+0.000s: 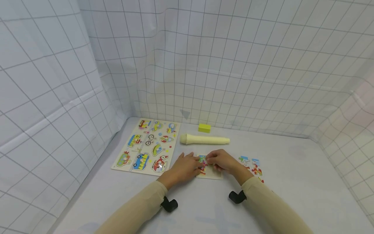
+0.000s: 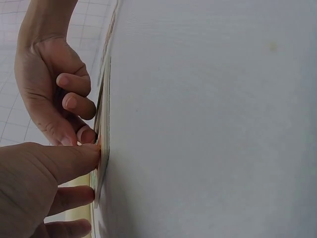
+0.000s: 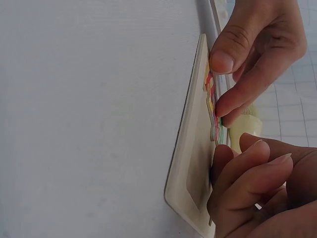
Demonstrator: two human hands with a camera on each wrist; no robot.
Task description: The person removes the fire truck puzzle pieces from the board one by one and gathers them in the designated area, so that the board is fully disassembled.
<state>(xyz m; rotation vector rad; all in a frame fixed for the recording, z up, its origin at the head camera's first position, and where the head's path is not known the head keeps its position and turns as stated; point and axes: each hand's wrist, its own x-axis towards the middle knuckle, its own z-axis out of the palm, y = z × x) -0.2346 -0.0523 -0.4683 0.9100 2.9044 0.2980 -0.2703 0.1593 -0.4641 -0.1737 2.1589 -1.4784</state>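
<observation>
Left hand point(image 1: 187, 167): fingers spread, touching pieces point(image 1: 202, 164) in the tray point(image 1: 214, 174).
Right hand point(image 1: 223, 160): fingers bent at the tray; I cannot tell if they pinch a piece.
Tray: on the table point(image 1: 298, 159), between the hands.
Loose pieces point(image 1: 257, 171): right of the tray.
Stick point(image 1: 205, 140): behind the tray, near the block point(image 1: 204, 128).
Board point(image 1: 146, 149): left of the tray.
</observation>
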